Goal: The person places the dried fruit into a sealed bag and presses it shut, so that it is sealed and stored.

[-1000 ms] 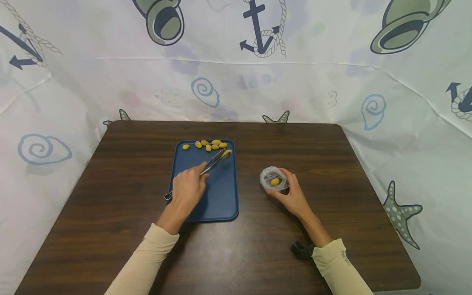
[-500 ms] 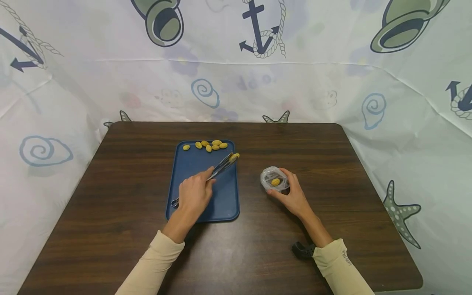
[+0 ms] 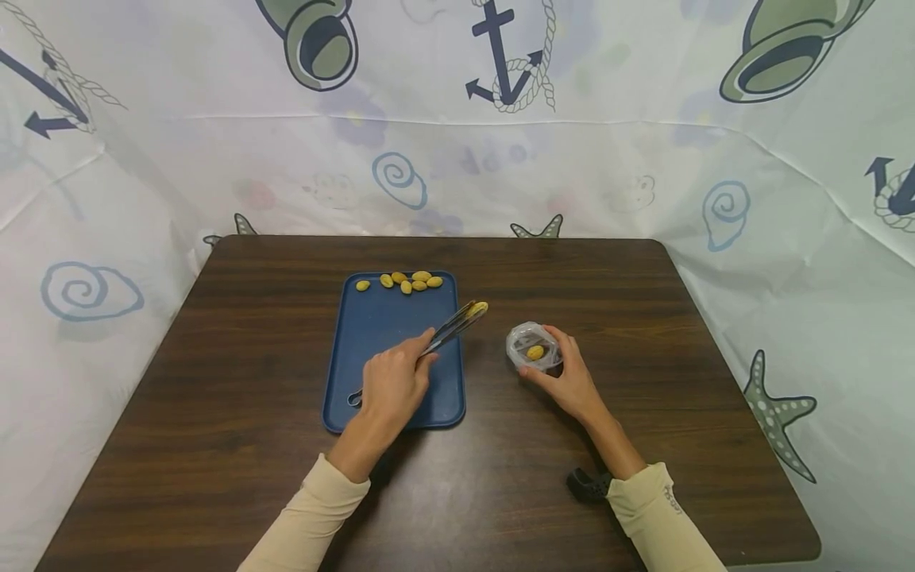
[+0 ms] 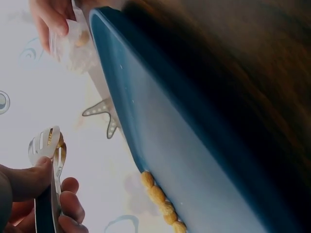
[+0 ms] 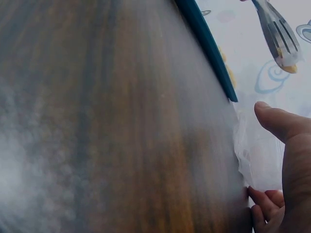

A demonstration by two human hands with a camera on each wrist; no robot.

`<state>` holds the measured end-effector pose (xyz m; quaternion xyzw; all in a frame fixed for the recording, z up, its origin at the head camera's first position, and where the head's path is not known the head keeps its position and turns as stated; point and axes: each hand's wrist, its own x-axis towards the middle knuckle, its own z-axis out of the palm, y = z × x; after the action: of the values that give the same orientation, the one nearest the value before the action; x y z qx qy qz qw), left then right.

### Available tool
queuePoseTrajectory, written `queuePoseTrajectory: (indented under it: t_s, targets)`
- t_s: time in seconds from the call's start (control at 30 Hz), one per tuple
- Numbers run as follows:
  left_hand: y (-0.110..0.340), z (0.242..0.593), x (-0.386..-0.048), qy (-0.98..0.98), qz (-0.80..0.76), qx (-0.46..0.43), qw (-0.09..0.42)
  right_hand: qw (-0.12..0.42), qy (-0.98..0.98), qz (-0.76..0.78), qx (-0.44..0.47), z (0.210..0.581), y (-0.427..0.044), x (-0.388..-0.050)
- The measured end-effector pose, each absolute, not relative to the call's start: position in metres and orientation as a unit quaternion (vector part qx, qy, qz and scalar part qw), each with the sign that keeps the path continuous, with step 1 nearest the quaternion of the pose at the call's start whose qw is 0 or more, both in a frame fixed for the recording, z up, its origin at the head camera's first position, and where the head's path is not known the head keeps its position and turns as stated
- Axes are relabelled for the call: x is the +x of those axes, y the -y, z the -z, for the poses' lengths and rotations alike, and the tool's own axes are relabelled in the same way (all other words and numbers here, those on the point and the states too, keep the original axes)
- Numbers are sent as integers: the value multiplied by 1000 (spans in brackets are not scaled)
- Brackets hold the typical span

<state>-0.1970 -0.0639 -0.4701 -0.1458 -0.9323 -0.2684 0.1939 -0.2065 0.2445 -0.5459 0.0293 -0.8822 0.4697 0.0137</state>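
Observation:
My left hand (image 3: 396, 383) grips metal tongs (image 3: 452, 327), which pinch a small yellow oval piece (image 3: 480, 308). Their slotted head (image 4: 44, 143) shows in the left wrist view, with the thumb on one arm and fingers on the other. The tips are just past the right edge of a blue tray (image 3: 375, 338). Further right, my right hand (image 3: 569, 383) holds an open clear plastic bag (image 3: 516, 343) between thumb and fingers. One yellow piece (image 3: 535, 352) lies inside the bag. In the right wrist view, part of the bag (image 5: 260, 167) is hidden behind the hand.
Several yellow pieces (image 3: 421, 276) lie along the tray's far end. The tray sits on a dark brown wooden table (image 3: 236, 357). A white cloth (image 3: 457, 167) with sea prints hangs behind and beside the table.
My left hand has carried the tongs and the yellow piece from the tray's far right corner rightward, over its edge and towards the bag. The right hand and bag have stayed nearly still.

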Motion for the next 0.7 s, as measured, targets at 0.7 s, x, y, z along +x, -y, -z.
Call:
queuePoseTrajectory:
  t_s: [0.7]
  targets:
    - [36,477,-186,914,272,-216,211,12,883,-468,32,548,-245,-207]
